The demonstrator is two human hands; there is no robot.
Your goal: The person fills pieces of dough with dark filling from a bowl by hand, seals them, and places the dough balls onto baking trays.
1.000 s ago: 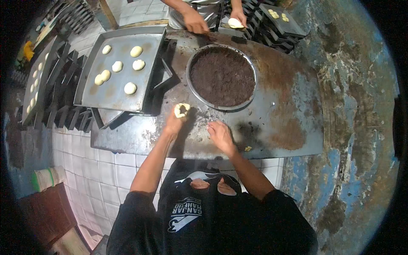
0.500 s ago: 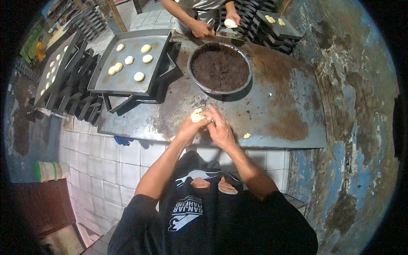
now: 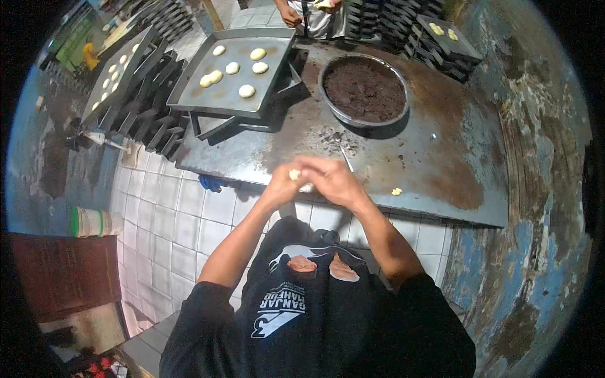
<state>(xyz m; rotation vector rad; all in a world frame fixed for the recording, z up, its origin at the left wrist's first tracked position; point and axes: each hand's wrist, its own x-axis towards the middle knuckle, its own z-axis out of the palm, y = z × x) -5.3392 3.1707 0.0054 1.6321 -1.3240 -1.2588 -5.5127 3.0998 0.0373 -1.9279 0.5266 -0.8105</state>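
Note:
My left hand (image 3: 282, 183) is closed around a small piece of pale dough (image 3: 294, 174), most of it hidden by fingers. Over it lies my right hand (image 3: 331, 179), its fingers bent against the dough and the left fingers. Just behind my right hand, a thin light-coloured tool (image 3: 347, 160) lies on the metal table (image 3: 441, 151). A round metal bowl (image 3: 408, 108) of dark brown crumbly filling (image 3: 365, 89) stands farther back. At the back left, a square tray (image 3: 189, 99) holds several pale dough balls (image 3: 246, 91).
Another person's hand (image 3: 290, 15) shows at the table's far edge, the other holding dough. Stacked trays stand at far left (image 3: 120, 82) and back right (image 3: 450, 39). A dough scrap (image 3: 396, 191) lies near the front edge. Dark crumbs (image 3: 337, 140) are scattered before the bowl.
My hands were apart a second ago, the left holding opened dough and the right a thin tool. Now they are together around the dough, and the tool lies on the table. The view has shifted.

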